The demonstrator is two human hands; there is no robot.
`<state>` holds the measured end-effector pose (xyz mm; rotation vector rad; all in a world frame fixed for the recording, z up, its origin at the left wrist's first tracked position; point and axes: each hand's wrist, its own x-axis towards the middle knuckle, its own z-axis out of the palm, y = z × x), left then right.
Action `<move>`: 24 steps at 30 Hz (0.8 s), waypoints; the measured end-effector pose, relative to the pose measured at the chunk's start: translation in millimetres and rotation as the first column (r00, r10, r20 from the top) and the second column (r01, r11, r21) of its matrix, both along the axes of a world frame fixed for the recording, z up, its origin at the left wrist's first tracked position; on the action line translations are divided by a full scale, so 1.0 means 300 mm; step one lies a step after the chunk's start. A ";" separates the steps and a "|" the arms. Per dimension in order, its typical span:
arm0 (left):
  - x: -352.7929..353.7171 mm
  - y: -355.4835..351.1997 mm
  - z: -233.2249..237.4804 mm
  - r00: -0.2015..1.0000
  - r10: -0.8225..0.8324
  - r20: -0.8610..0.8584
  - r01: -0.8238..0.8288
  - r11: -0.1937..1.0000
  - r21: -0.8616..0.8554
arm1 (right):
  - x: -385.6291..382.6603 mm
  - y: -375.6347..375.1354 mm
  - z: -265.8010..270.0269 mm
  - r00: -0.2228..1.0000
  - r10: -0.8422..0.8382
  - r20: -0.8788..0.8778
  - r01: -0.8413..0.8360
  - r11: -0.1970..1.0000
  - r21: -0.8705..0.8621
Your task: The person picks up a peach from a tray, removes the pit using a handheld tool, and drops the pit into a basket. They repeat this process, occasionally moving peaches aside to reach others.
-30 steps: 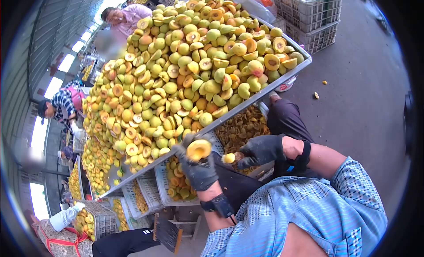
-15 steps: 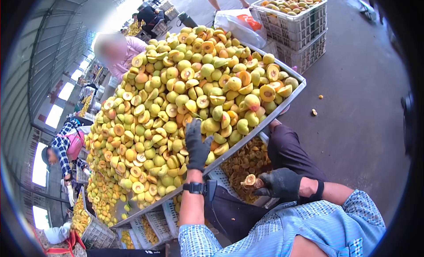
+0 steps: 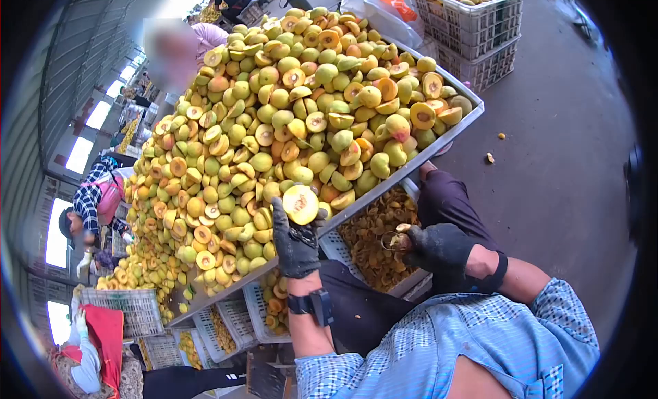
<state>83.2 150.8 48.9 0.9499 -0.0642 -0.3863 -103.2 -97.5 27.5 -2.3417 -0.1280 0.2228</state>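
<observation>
My left hand, in a dark glove, holds up a halved yellow fruit with its cut face showing, in front of the near edge of the heap. My right hand, also gloved, is closed on a small tool whose tip has a bit of pale fruit on it; the glove hides most of the tool. A large heap of halved fruit lies on a metal-edged table. Below my right hand is a crate holding brown scraps.
Stacked crates of fruit stand beyond the table's right corner, beside a plastic bag. More crates sit under the near edge. Co-workers are at the left and across the heap. Fruit pieces lie on the floor.
My left hand has taken up a halved fruit from the heap and turned palm up. My right hand has risen slightly. The piece of fruit at the tool now looks smaller. The view has shifted.
</observation>
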 end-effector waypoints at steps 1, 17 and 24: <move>-0.072 -0.027 0.013 0.976 0.148 -0.157 -0.156 0.987 -0.041 | 0.021 0.033 0.002 1.000 0.016 0.004 -0.016 1.000 -0.017; -0.498 -0.089 -0.013 0.350 -0.420 0.837 -0.932 -0.062 0.358 | 0.070 0.219 0.012 0.995 -0.075 0.061 0.027 0.824 0.566; -0.457 -0.202 0.066 0.961 0.276 0.033 -0.278 0.953 0.123 | 0.028 0.210 -0.024 0.999 -0.008 0.035 -0.018 0.737 0.675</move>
